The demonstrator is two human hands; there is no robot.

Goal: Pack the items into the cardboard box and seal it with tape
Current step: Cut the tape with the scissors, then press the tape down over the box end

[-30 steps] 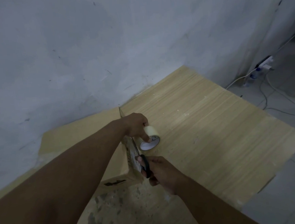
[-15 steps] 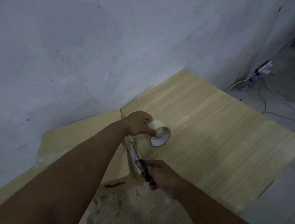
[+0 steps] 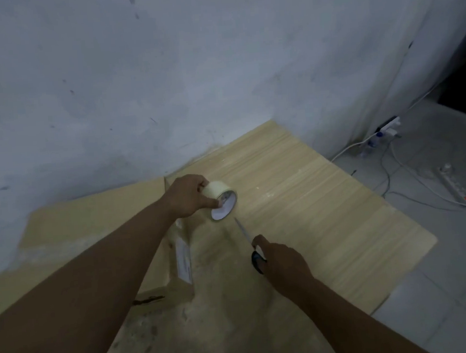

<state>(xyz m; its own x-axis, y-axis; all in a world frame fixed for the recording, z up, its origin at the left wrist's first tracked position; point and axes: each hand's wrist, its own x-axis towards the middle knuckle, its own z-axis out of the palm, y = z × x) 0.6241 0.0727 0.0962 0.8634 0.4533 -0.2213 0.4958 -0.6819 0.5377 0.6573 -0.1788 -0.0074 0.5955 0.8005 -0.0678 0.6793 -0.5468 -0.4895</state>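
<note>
A closed cardboard box [image 3: 95,215] lies on the wooden table against the wall, mostly under my left forearm, with a white label [image 3: 183,259] on its right side. My left hand [image 3: 187,195] grips a roll of pale tape [image 3: 222,200] just past the box's right end. My right hand [image 3: 281,259] holds black-handled scissors [image 3: 249,244] a little to the right of the box, the blade pointing up toward the roll.
The light wooden table [image 3: 327,224] stretches right of the box and ends at an edge on the right. On the tiled floor beyond lie white cables, a wall plug [image 3: 388,128] and a power strip [image 3: 455,186] with a red light.
My left hand has carried the tape roll up and to the right, off the box's end. My right hand with the scissors has pulled right, away from the box.
</note>
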